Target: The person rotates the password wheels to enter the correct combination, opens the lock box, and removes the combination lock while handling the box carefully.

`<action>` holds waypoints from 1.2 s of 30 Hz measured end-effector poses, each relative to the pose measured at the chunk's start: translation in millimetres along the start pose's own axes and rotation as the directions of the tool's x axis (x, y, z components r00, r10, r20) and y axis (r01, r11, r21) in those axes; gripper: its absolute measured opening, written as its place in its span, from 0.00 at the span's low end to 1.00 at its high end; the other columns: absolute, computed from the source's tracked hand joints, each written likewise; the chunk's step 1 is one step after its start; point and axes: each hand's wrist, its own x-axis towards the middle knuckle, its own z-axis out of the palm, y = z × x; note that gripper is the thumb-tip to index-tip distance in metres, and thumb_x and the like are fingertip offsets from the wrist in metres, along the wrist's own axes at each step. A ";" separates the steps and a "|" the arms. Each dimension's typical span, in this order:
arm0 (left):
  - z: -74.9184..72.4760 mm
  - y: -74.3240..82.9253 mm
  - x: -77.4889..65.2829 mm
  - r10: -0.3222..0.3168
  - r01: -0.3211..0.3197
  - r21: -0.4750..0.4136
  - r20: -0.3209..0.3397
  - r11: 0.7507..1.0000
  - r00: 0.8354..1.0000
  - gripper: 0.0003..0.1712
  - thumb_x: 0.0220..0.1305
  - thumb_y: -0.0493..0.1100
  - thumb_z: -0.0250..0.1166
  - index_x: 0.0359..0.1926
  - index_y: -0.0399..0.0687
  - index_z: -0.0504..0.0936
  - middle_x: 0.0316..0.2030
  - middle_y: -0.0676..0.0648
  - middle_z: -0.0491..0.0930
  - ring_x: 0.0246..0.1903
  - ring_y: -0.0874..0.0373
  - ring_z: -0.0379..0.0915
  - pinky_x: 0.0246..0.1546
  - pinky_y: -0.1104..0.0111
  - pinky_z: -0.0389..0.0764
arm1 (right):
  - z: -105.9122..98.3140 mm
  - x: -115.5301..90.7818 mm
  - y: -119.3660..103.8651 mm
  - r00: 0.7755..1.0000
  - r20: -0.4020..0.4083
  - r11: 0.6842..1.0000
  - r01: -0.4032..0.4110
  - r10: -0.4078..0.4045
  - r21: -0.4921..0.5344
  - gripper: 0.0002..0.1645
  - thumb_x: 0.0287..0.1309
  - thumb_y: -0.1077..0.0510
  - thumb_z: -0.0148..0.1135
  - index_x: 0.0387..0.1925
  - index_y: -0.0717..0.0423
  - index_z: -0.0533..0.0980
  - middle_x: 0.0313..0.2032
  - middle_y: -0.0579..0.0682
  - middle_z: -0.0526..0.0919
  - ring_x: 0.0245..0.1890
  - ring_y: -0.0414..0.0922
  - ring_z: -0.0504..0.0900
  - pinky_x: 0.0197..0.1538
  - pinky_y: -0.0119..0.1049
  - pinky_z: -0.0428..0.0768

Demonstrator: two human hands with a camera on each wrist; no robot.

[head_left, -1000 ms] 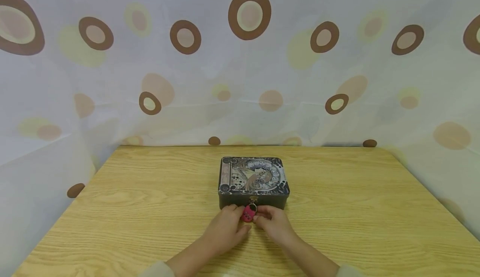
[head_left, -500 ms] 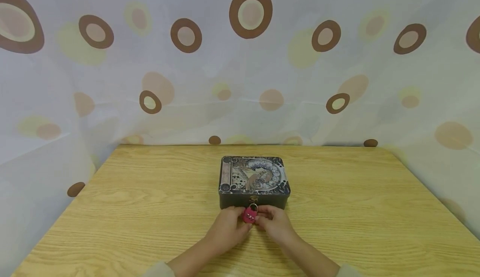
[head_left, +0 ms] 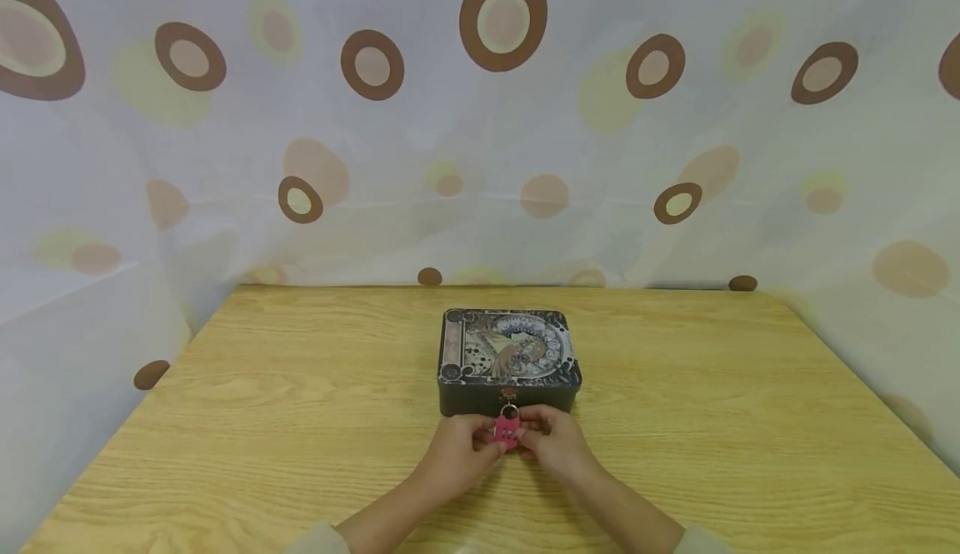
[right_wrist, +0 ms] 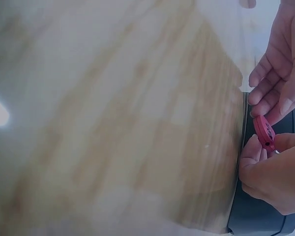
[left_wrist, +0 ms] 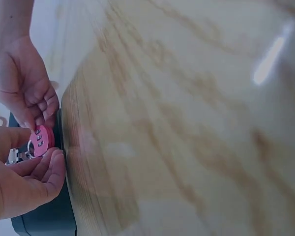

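Observation:
A pink combination padlock [head_left: 507,431] hangs by its shackle from the metal clasp [head_left: 509,394] on the front of a dark tin box [head_left: 510,350] with an ornate printed lid. From the left, my left hand [head_left: 456,456] pinches the padlock's body between thumb and fingers. My right hand [head_left: 558,447] holds the other side, its thumb at the number dials. The left wrist view shows the dials on the padlock [left_wrist: 42,139] between both hands. Seen edge-on in the right wrist view, the padlock [right_wrist: 264,132] partly hides behind my right fingers.
The box stands on a wood-grain table [head_left: 300,387], its lid down. Behind and at both sides hangs a pale curtain [head_left: 420,137] with brown and yellow ovals.
The padlock has turned from a tilt to nearly upright, dials facing me, and shifted slightly right. My right thumb has come onto its front. The box stays put.

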 end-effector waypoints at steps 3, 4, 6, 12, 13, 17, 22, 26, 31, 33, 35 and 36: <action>0.7 -1.0 0.2 -0.003 0.003 -0.011 -0.004 1.000 1.000 0.16 0.55 0.33 0.62 0.43 0.24 0.79 0.29 0.39 0.82 0.27 0.60 0.76 0.25 0.77 0.78 | -1.5 0.4 -0.6 1.000 0.016 1.000 0.001 -0.001 -0.001 0.15 0.53 0.72 0.54 0.43 0.77 0.72 0.32 0.60 0.78 0.29 0.40 0.76 0.32 0.34 0.81; 0.8 -1.1 0.3 -0.004 0.004 -0.011 -0.009 1.000 1.000 0.16 0.55 0.33 0.62 0.43 0.24 0.79 0.29 0.39 0.82 0.28 0.60 0.76 0.25 0.77 0.78 | -2.0 0.5 -0.6 1.000 0.023 1.000 -0.002 0.002 -0.001 0.15 0.53 0.72 0.53 0.43 0.77 0.72 0.33 0.60 0.78 0.29 0.40 0.76 0.32 0.35 0.81; 0.7 -1.2 0.6 -0.008 0.007 -0.010 -0.023 1.000 1.000 0.15 0.55 0.32 0.61 0.42 0.24 0.79 0.29 0.40 0.81 0.28 0.60 0.75 0.26 0.77 0.77 | -3.2 0.5 -1.0 0.999 0.036 1.000 -0.013 0.013 0.001 0.15 0.54 0.72 0.52 0.44 0.77 0.71 0.33 0.59 0.78 0.30 0.41 0.75 0.33 0.35 0.81; 2.8 -0.1 3.0 -0.036 0.035 -0.011 -0.072 0.999 0.997 0.13 0.53 0.32 0.60 0.39 0.24 0.79 0.27 0.41 0.80 0.29 0.60 0.73 0.25 0.77 0.76 | -5.5 1.4 -0.5 0.997 0.079 1.000 -0.014 0.014 0.003 0.15 0.56 0.72 0.50 0.45 0.78 0.70 0.33 0.58 0.78 0.30 0.40 0.75 0.33 0.34 0.80; 3.5 -0.2 3.8 -0.039 0.038 -0.015 -0.075 0.999 0.996 0.13 0.53 0.31 0.60 0.39 0.24 0.79 0.27 0.41 0.80 0.28 0.60 0.73 0.25 0.77 0.76 | -5.6 1.7 -0.3 0.996 0.083 1.000 -0.015 0.014 0.003 0.15 0.56 0.72 0.50 0.45 0.78 0.70 0.33 0.58 0.78 0.30 0.40 0.75 0.33 0.34 0.80; 6.5 -1.4 7.1 -0.076 0.070 -0.081 -0.074 0.994 0.994 0.13 0.53 0.29 0.58 0.39 0.22 0.78 0.26 0.38 0.81 0.26 0.58 0.75 0.21 0.77 0.75 | -6.5 2.9 0.4 0.995 0.097 1.000 -0.022 0.022 -0.002 0.15 0.57 0.72 0.50 0.46 0.77 0.70 0.33 0.57 0.77 0.30 0.39 0.75 0.33 0.34 0.81; 9.1 -0.7 11.1 -0.140 0.126 -0.190 -0.062 0.974 0.988 0.10 0.56 0.29 0.60 0.38 0.22 0.78 0.28 0.36 0.82 0.26 0.56 0.78 0.24 0.73 0.80 | -8.3 4.5 0.6 0.991 0.130 1.000 -0.005 0.008 -0.025 0.16 0.56 0.71 0.50 0.46 0.77 0.70 0.34 0.58 0.78 0.30 0.39 0.76 0.34 0.34 0.81; 11.3 -0.3 13.6 -0.174 0.153 -0.229 -0.073 0.961 0.982 0.09 0.56 0.28 0.60 0.37 0.23 0.79 0.29 0.36 0.81 0.26 0.59 0.77 0.25 0.71 0.82 | -9.8 6.1 0.9 0.990 0.143 0.999 0.006 -0.001 -0.035 0.15 0.56 0.72 0.50 0.46 0.77 0.70 0.35 0.59 0.78 0.31 0.39 0.76 0.34 0.35 0.80; 13.4 -1.1 14.5 -0.165 0.137 -0.239 -0.102 0.961 0.981 0.07 0.54 0.25 0.60 0.35 0.23 0.78 0.26 0.37 0.80 0.24 0.59 0.76 0.24 0.72 0.81 | -10.2 7.6 1.2 0.990 0.144 0.999 0.008 -0.002 -0.037 0.15 0.55 0.72 0.50 0.45 0.77 0.70 0.35 0.60 0.78 0.30 0.40 0.75 0.34 0.35 0.80; 13.4 -0.5 14.5 -0.154 0.124 -0.234 -0.113 0.964 0.982 0.06 0.53 0.25 0.59 0.34 0.22 0.78 0.25 0.37 0.80 0.23 0.59 0.76 0.23 0.72 0.81 | -10.3 7.7 1.2 0.990 0.144 0.999 0.011 -0.006 -0.039 0.15 0.55 0.72 0.50 0.45 0.77 0.70 0.35 0.60 0.78 0.30 0.40 0.76 0.34 0.35 0.80; 13.6 0.0 14.9 -0.148 0.118 -0.225 -0.122 0.967 0.981 0.06 0.53 0.24 0.59 0.33 0.22 0.78 0.24 0.37 0.79 0.23 0.59 0.75 0.22 0.73 0.80 | -10.5 7.9 1.1 0.989 0.144 0.999 0.014 -0.008 -0.044 0.15 0.55 0.72 0.51 0.45 0.77 0.70 0.35 0.61 0.78 0.30 0.40 0.76 0.34 0.35 0.80; 13.7 0.4 15.1 -0.147 0.117 -0.219 -0.126 0.969 0.981 0.06 0.53 0.24 0.59 0.33 0.23 0.78 0.24 0.38 0.79 0.22 0.59 0.75 0.22 0.74 0.80 | -10.7 7.5 0.6 0.989 0.144 0.999 0.014 -0.008 -0.046 0.15 0.55 0.72 0.51 0.45 0.77 0.70 0.36 0.61 0.78 0.30 0.40 0.76 0.34 0.35 0.80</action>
